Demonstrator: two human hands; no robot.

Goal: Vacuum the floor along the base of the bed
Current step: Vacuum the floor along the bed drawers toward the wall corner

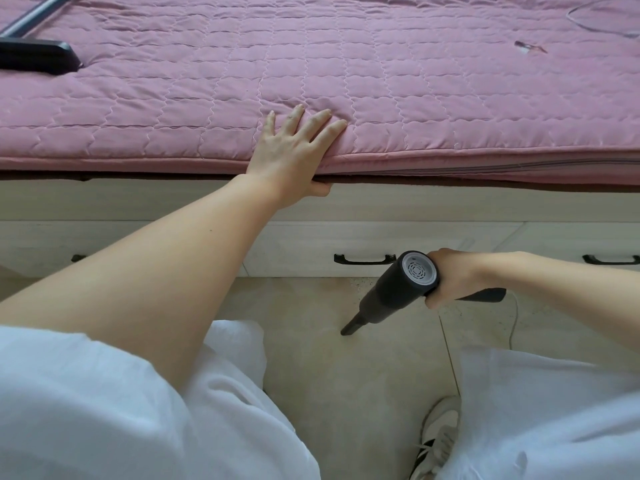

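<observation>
A small black handheld vacuum (398, 289) points its narrow nozzle down at the beige tiled floor (329, 375), a little in front of the bed base. My right hand (450, 278) grips its handle at the right. My left hand (294, 150) rests on the edge of the pink quilted mattress (415, 81), fingers spread flat on top and thumb hooked under the edge. The white wooden bed base (173, 202) has drawers with black handles (363, 259).
A black floor-head with a metal tube (34, 50) lies on the mattress at the far left. A thin white cable (512, 323) runs over the floor at the right. My white-clad legs and a sneaker (436, 441) fill the foreground.
</observation>
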